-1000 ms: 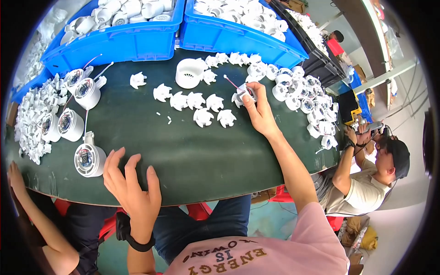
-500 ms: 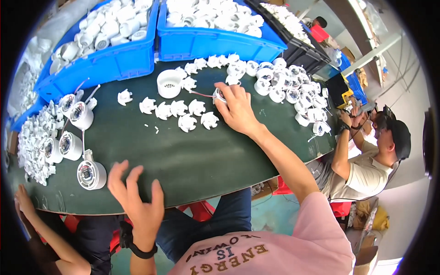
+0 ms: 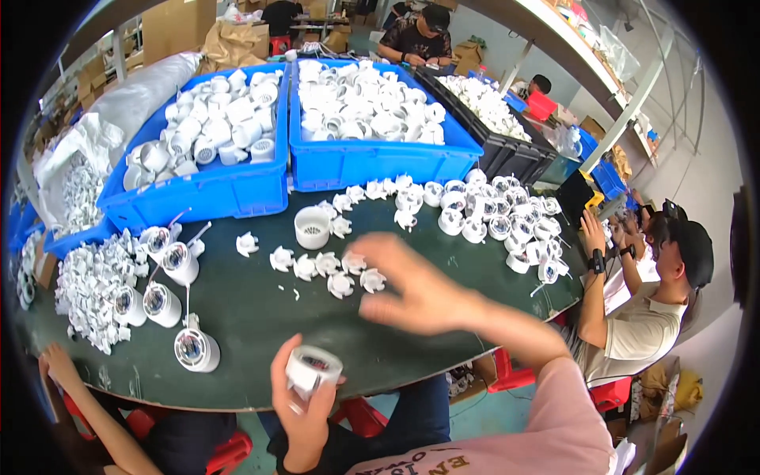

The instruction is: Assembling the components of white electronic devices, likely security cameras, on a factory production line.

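My left hand (image 3: 304, 423) grips a round white plastic housing (image 3: 305, 368) at the table's front edge, thumb on one side and fingers on the other. Dark and reddish parts show inside its upturned open end. Motion blurs my right hand (image 3: 416, 291), which hovers over the table with fingers stretched out and nothing visible in them. Just left of it lie several small white finned pieces (image 3: 340, 285). Behind those pieces stands a white cup with a slotted bottom (image 3: 313, 229).
Blue bins (image 3: 380, 162) (image 3: 198, 190) and a black crate (image 3: 514, 154) of white parts line the back. Wired housings (image 3: 196, 350) stand at left beside a heap of white pieces (image 3: 95, 289). Assembled round units (image 3: 499, 228) crowd the right. Co-workers sit right (image 3: 633, 317) and left (image 3: 103, 419).
My right hand has left the wired unit at the back and come nearer, opening. My left hand, empty before, now holds a white housing. The view has tilted up.
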Available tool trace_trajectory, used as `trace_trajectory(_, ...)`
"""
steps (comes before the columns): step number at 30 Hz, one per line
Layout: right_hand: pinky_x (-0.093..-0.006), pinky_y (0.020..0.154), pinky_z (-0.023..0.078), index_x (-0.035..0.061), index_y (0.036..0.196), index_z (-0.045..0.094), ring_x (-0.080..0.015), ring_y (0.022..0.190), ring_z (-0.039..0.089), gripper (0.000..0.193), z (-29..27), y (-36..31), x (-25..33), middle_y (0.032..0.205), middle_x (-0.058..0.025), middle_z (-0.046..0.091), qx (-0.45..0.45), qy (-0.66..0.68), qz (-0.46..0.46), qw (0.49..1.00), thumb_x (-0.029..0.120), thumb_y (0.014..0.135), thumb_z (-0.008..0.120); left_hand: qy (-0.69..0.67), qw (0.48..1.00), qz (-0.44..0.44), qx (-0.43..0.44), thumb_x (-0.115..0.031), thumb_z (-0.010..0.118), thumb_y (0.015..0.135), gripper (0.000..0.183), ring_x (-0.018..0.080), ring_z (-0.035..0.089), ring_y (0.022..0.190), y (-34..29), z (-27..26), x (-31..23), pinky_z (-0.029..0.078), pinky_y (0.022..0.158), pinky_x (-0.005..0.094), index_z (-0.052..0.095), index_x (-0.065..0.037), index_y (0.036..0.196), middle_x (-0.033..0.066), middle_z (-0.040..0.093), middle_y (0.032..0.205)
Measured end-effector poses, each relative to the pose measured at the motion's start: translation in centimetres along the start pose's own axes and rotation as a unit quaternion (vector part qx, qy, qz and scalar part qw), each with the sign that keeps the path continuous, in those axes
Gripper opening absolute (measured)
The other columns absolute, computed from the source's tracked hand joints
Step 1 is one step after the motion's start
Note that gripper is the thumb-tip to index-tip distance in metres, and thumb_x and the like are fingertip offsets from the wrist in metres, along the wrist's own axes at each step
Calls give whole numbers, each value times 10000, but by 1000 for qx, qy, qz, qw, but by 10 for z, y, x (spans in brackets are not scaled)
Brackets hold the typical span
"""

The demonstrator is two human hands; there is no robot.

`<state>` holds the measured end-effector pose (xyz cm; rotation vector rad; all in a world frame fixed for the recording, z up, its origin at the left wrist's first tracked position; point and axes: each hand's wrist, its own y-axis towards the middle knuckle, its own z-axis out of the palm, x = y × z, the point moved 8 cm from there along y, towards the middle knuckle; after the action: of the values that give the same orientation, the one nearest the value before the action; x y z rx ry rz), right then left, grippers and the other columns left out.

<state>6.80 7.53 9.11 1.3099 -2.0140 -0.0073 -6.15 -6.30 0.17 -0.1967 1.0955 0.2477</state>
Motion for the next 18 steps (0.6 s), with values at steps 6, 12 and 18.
trace_trajectory(6,-412,981,416,19,1322,426,-387,1128,499,839,-174,71,-214,1208,-261,474,-268,-309,223,885,460,701,779,275,925,214,-151,-4,656,695,440,151,526,862,-4,-82,-1,444,813,290,417,-40,1062,109,513,1024)
trace_trajectory(12,-485,1101,278,87,1492,180,-385,1384,245,1086,-192,79,-329,1521,-229,182,-32,-94,493,864,407,648,784,387,873,256,-150,9,739,647,405,312,614,849,6,-54,-31,493,790,366,484,-19,961,193,604,946)
trace_trajectory(18,-570,1076,259,242,1505,163,-337,1394,229,954,-190,69,-359,1546,-129,170,15,4,566,824,286,720,703,378,883,244,-132,-18,760,638,460,333,606,865,12,-54,-33,490,797,382,481,-30,1004,197,599,971)
